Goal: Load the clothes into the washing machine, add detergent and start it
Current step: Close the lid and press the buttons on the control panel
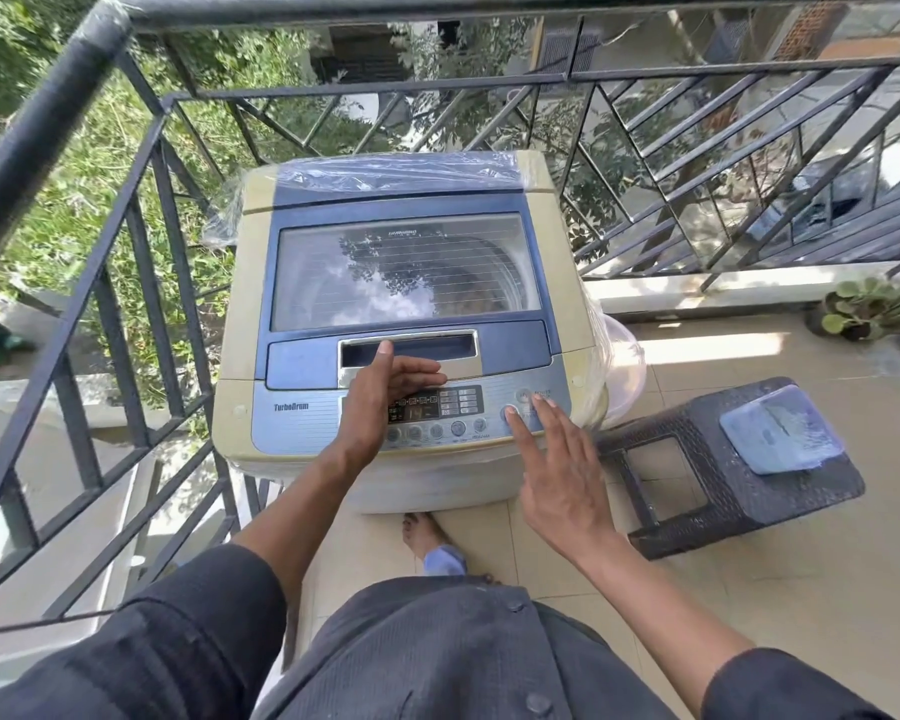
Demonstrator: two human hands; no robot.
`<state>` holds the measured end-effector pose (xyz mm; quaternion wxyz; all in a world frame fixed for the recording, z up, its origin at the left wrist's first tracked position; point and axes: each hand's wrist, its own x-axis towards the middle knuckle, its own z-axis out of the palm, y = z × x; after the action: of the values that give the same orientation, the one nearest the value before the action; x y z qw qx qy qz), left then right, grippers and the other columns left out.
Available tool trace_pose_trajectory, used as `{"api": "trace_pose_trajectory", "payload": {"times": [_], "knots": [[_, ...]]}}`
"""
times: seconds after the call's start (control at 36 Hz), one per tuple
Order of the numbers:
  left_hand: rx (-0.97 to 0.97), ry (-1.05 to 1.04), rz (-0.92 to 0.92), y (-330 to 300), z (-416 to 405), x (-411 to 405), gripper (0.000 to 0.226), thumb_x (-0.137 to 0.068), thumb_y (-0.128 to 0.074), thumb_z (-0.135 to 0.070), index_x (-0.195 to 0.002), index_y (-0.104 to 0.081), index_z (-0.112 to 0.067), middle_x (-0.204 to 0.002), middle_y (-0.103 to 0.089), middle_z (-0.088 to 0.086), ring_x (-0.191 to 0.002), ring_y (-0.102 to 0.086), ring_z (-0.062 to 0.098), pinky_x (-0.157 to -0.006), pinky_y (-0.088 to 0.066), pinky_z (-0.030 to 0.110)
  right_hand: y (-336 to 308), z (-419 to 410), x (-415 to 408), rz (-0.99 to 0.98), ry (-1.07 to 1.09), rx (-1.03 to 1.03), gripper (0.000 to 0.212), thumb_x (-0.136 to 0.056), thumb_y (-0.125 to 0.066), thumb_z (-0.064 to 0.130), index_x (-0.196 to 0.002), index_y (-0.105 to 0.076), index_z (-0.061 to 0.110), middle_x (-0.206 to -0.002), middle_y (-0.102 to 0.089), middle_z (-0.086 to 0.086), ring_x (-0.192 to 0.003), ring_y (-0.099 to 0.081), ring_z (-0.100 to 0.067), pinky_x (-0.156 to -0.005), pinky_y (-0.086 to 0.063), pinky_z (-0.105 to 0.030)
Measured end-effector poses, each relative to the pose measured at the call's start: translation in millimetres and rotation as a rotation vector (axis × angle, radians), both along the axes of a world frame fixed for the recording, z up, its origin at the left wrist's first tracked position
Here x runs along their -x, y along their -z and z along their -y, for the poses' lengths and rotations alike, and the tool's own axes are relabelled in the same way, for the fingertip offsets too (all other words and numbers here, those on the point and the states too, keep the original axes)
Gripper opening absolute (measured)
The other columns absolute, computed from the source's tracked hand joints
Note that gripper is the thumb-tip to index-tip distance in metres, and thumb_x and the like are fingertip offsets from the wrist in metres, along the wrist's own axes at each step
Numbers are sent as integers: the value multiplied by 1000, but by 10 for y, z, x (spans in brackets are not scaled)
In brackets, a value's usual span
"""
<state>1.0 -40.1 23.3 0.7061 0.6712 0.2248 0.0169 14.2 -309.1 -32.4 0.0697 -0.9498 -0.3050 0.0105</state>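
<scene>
A top-loading washing machine (pixel 552 252), cream with a blue lid, stands against the balcony railing. Its glass lid (pixel 406 270) is shut and clothes show dimly through it. The control panel (pixel 302 423) at the front shows lit digits on its display (pixel 435 402). My left hand (pixel 380 392) hovers flat over the lid handle recess (pixel 427 348) and the panel's left part, fingers apart, holding nothing. My right hand (pixel 552 459) is spread open, its index fingertip on a round button (pixel 510 411) at the panel's right.
A black metal railing (pixel 141 283) runs behind and to the left of the machine. A dark plastic stool (pixel 707 459) stands to the right with a blue lidded box (pixel 780 436) on it. A potted plant (pixel 858 309) sits at the far right. My foot (pixel 422 532) is under the machine's front.
</scene>
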Motion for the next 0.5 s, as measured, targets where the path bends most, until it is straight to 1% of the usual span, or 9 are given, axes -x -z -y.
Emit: {"api": "trace_pose_trajectory", "payload": {"times": [0.08,0.19,0.28,0.36,0.5], "knots": [[0,-6,-7,1,2,-2,81,-104,-22,-64,-109,-80,-8,-103,-83,12,-107,-78,23,-99,-50,34,4,-2,3,2,1,-15,94,-82,-57,7,-166,-20,25,-171,-19,-14,-159,-18,-33,-127,-22,-48],[-4,-2,-8,6,0,2,80,-105,-21,-63,-109,-80,-8,-103,-83,12,-107,-78,22,-98,-49,33,14,-4,11,8,15,-38,91,-82,-55,7,-166,-23,26,-171,-20,-14,-158,-20,-34,-126,-23,-48],[-2,2,-7,11,-4,-1,80,-105,-22,-63,-109,-80,-8,-103,-83,12,-108,-78,23,-102,-50,37,25,-12,10,9,21,-47,89,-83,-54,6,-165,-25,26,-170,-22,-14,-158,-21,-34,-125,-25,-49],[0,9,5,6,-4,-2,82,-103,-24,-66,-110,-79,-6,-103,-82,14,-108,-78,26,-107,-51,43,30,-26,10,25,29,-82,85,-82,-51,4,-163,-31,25,-168,-26,-15,-156,-25,-35,-122,-27,-50],[-1,18,22,-12,-2,5,85,-98,-27,-73,-109,-80,-7,-104,-82,15,-109,-77,27,-108,-51,45,23,-39,18,30,41,-83,84,-81,-50,2,-162,-35,24,-167,-28,-15,-155,-27,-36,-122,-28,-50]]}}
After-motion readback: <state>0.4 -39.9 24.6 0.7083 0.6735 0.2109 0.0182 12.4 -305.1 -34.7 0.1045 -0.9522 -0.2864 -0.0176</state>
